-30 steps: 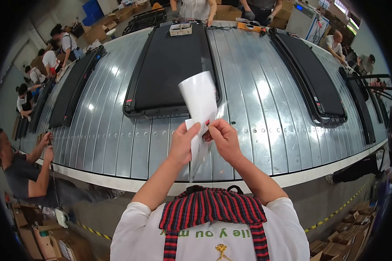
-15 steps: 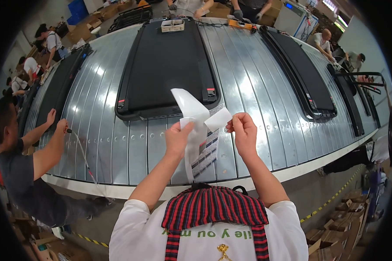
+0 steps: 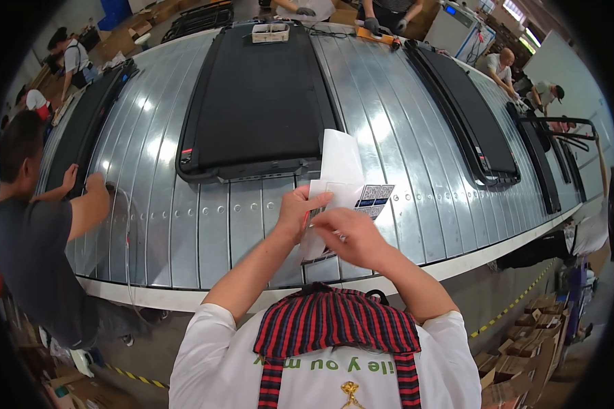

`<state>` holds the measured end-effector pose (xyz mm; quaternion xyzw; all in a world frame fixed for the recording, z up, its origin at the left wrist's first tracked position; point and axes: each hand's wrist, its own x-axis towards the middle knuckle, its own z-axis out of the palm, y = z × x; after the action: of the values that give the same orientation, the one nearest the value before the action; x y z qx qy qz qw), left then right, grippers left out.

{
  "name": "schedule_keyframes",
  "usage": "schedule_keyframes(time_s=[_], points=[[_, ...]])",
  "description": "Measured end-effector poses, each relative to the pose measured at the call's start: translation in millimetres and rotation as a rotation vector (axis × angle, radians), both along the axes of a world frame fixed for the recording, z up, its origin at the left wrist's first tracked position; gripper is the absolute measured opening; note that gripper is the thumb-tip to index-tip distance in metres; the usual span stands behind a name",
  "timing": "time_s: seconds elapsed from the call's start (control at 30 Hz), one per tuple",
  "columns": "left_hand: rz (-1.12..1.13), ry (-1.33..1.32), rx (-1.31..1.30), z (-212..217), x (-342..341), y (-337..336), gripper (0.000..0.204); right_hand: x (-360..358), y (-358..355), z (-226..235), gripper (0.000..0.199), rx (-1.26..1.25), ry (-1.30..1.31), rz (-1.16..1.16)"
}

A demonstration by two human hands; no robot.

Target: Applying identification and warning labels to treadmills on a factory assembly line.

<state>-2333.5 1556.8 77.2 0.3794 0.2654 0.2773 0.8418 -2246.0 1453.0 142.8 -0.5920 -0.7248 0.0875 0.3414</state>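
My left hand [image 3: 297,213] grips a sticker sheet [image 3: 340,158] by its left side, the thumb lying on top. The sheet is white, with a broad blank flap standing up at its far end. Rows of small printed dark-blue and white labels [image 3: 375,193] show along its right part. My right hand [image 3: 351,235] reaches across the lower part of the sheet, its curled fingers pinching close to my left fingers. That right hand hides some of the labels. Just beyond the sheet lies a black, flat treadmill-like deck [image 3: 262,102] with a small red mark at its near left corner.
The decks rest on a slatted metal conveyor [image 3: 382,143] with a pale front edge. More black decks lie to the right [image 3: 467,112] and left [image 3: 85,129]. A parts box [image 3: 270,33] sits on the middle deck. A co-worker [image 3: 41,225] works close on my left; others stand across the conveyor.
My right hand has moved left and inward onto the sheet. The sheet has turned, with its blank flap now upright and its labels facing right. The co-worker on the left has leaned further over the deck.
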Motion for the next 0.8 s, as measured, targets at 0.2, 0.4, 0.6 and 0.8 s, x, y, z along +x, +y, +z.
schedule_keyframes(time_s=[0.2,0.4,0.6,0.8], points=[[-0.025,-0.009,0.085,-5,-1,-7,0.023,14,1,11,0.017,0.169,-0.153,-0.081],[0.002,0.141,0.315,-3,4,-28,0.025,21,-17,-9,0.028,0.274,-0.253,-0.018],[0.019,0.135,0.231,11,15,-46,0.023,33,-47,-4,0.016,0.237,-0.233,-0.006],[-0.148,0.26,0.419,19,5,-33,0.018,100,-82,21,0.045,0.293,0.013,-0.302]])
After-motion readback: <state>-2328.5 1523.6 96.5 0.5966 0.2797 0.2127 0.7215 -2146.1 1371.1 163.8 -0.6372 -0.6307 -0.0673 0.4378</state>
